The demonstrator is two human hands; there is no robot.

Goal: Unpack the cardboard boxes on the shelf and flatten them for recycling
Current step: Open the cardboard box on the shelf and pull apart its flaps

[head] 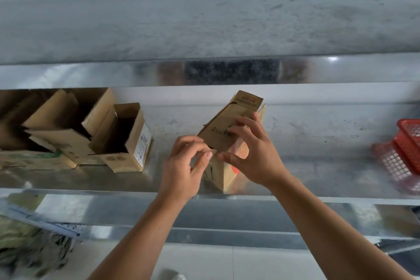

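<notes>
Both of my bare forearms rise from 6 o'clock and meet at the middle of the view. At 7 o'clock, below the shelf edge, sits a blurred greenish heap (25, 241) that I cannot make out.

My left hand (184, 166) is curled, thumb and forefinger pinching the lower corner of a flap on the cardboard box (227, 120). My right hand (252, 154) comes in from 4 o'clock. Its fingers are spread and bent over the top of the same flap, and the thumb is tucked under the flap's near edge, so both hands hold this one box. The box stands at the centre of the metal shelf (306, 134), close to the front lip and tilted a little toward 1 o'clock. Its top flaps are raised, and orange print shows on the side facing me, partly behind my right palm.

At 9 o'clock, well apart from it, an open box (134, 143) stands on the same shelf, with its flaps up and a white label on its right side. Just beside it, further toward 9 o'clock, is a pile of opened boxes (56, 125), their flaps leaning against one another.

At 3 o'clock, on the shelf's far right, a red mesh basket (406, 141) is cut off by the frame edge.

Behind everything, from 10 to 2 o'clock, a shiny metal rail (91, 73) runs across below a grey speckled surface (204, 18).
</notes>
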